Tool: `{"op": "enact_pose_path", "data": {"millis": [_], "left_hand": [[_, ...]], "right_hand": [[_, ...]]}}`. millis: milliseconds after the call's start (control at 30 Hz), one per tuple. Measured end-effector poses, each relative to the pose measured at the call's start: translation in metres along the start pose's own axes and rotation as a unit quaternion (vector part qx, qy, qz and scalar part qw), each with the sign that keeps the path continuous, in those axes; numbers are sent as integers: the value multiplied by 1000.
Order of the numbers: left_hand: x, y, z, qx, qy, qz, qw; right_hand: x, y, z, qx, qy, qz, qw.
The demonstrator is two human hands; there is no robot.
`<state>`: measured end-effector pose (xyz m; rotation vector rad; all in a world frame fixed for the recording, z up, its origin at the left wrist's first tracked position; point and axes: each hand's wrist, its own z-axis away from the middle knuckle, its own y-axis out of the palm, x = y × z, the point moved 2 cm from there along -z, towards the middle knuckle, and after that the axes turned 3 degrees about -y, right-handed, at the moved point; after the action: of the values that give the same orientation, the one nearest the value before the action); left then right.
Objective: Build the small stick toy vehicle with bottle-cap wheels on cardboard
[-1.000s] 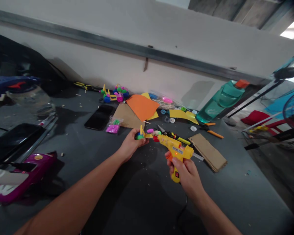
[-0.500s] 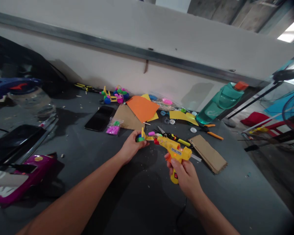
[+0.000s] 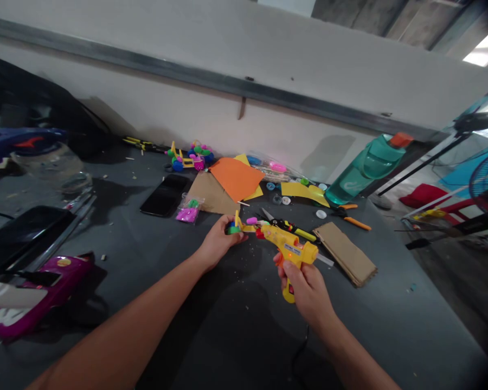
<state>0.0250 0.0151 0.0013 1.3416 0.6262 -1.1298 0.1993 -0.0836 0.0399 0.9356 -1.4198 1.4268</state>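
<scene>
My right hand (image 3: 305,287) is closed around the handle of a yellow glue gun (image 3: 289,246), whose red nozzle points left toward a small toy piece (image 3: 238,226) made of yellow sticks and coloured bottle caps. My left hand (image 3: 217,242) grips that toy piece just above the dark grey table (image 3: 179,281). The nozzle tip sits right beside the toy, close to its pink cap. The gun's cord runs down toward me.
Near the wall lie orange and yellow paper (image 3: 236,177), brown cardboard (image 3: 345,252), a black phone (image 3: 165,194), a bag of pink bits (image 3: 188,209), a finished cap toy (image 3: 189,156), scissors and pliers (image 3: 352,215), a teal bottle (image 3: 364,170). A magenta toy car (image 3: 32,295) sits left.
The glue gun and my right hand shifted slightly left and up, bringing the nozzle closer to the toy piece. My left hand stayed almost in place.
</scene>
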Motion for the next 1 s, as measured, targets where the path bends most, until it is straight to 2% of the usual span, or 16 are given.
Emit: {"op": "enact_pose_path", "data": {"millis": [1000], "left_hand": [[2,-2,-2,7,-7,-4,1000]], "right_hand": [[5,-2,0,-6,-38,83,996]]}}
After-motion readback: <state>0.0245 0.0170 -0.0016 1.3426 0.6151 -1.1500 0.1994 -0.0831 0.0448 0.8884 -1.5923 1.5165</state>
